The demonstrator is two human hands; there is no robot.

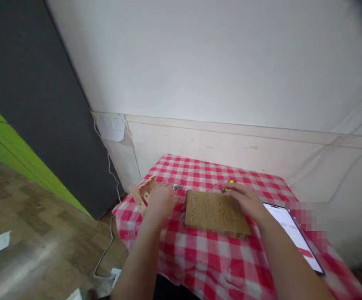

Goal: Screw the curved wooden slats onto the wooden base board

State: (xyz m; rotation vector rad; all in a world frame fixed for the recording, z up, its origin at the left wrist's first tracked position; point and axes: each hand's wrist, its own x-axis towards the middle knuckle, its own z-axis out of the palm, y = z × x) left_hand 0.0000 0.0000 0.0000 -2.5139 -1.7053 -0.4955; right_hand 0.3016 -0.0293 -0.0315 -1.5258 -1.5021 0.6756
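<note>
A flat wooden board (214, 211) dotted with small holes lies on a small table under a red-and-white checked cloth (199, 254). My right hand (246, 199) rests on the board's far right corner, next to a small yellow-handled tool (230, 184); whether it grips the tool is unclear. My left hand (161, 201) lies on the cloth just left of the board, fingers curled near a metal fork (178, 186). A small wooden frame piece (142, 192) sits at the table's left edge, beside that hand.
A lit tablet (293, 233) lies at the table's right side under my right forearm. A white wall with a panelled lower part stands right behind the table. A white cable (109, 246) hangs down to the wooden floor at left, where paper scraps lie.
</note>
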